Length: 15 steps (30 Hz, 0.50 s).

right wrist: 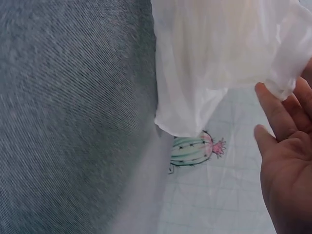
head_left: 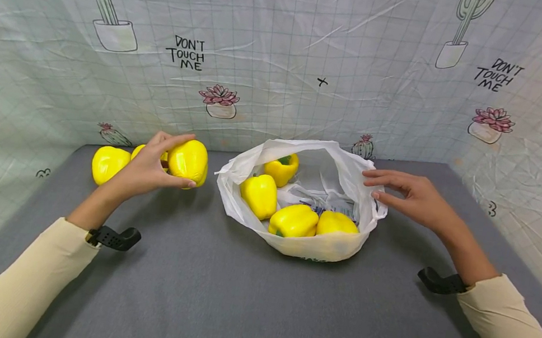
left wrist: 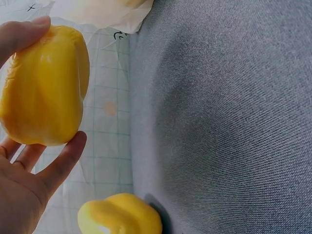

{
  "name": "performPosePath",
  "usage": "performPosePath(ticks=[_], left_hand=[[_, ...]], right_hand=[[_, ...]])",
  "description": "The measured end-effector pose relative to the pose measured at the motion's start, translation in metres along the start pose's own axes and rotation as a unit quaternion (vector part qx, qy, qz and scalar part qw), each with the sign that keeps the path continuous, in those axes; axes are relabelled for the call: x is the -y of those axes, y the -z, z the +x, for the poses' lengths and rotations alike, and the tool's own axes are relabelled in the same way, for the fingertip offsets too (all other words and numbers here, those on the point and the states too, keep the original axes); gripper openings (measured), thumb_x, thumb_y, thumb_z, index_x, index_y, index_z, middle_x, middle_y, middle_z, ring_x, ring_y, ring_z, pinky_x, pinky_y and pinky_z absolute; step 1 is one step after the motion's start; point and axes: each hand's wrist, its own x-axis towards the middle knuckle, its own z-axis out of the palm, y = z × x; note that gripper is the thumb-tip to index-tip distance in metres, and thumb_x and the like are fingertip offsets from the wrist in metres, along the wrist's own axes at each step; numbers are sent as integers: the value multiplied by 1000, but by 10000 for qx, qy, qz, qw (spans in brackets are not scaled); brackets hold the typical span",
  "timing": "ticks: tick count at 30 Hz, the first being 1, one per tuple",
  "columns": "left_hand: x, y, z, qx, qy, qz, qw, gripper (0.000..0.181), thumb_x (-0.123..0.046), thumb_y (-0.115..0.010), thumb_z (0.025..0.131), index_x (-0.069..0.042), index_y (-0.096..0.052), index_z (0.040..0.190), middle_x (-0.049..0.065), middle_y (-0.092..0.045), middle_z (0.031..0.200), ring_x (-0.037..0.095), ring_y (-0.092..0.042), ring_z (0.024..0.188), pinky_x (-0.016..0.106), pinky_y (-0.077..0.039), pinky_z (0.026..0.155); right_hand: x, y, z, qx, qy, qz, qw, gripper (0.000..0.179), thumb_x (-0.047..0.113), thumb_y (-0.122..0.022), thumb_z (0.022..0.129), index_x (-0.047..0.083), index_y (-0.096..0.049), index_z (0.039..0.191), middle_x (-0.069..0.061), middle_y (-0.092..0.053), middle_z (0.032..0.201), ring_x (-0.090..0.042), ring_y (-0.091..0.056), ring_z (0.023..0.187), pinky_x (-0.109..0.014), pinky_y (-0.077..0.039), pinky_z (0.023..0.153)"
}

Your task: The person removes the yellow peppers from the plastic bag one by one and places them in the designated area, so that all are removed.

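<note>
My left hand (head_left: 146,168) holds a yellow bell pepper (head_left: 188,162) between thumb and fingers, lifted above the table. In the left wrist view the same bell pepper (left wrist: 46,87) sits between the thumb and the fingertips. A white plastic bag (head_left: 312,248) stands with its mouth wide at the middle, and several yellow bell peppers (head_left: 293,221) lie inside it. At the bag's right rim is my right hand (head_left: 412,196), its fingers extended over the edge. Whether those fingertips touch the plastic is hard to tell.
More yellow bell peppers (head_left: 109,165) lie at the table's back left, partly hidden behind my left hand. The grey table (head_left: 254,308) meets a patterned curtain (head_left: 285,52) at the back and sides. Each wrist wears a black strap device (head_left: 115,238).
</note>
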Motion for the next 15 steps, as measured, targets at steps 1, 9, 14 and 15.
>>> performPosePath(ticks=[1,9,14,15], left_hand=[[0,0,0,7,6,37,10000,92,-19,-92,74,-18,-45,154,17,-42,124,30,-45,110,51,-49,90],[0,3,5,216,-301,302,9989,93,-21,-92,76,-13,-43,155,20,-45,134,35,-47,118,61,-47,101],[0,7,9,424,-622,584,9955,94,-23,-93,74,-11,-44,154,20,-47,140,37,-47,124,64,-44,103],[0,8,10,468,-665,671,9944,94,-23,-93,74,-12,-44,154,20,-47,141,37,-47,125,63,-44,103]], right_hand=[[-1,-1,0,-7,17,103,9999,32,10,-69,98,18,-72,129,1,-61,143,5,-50,126,-13,-44,82],[-3,-5,2,-40,27,559,9984,31,6,-65,99,11,-71,128,-7,-59,144,0,-56,88,-22,-44,65],[-3,-7,2,-47,37,674,9977,31,5,-64,100,11,-71,129,-7,-59,145,-1,-60,103,-19,-48,72],[-3,-7,2,-54,62,681,9976,31,4,-63,100,10,-70,129,-8,-59,145,-2,-60,100,-19,-47,71]])
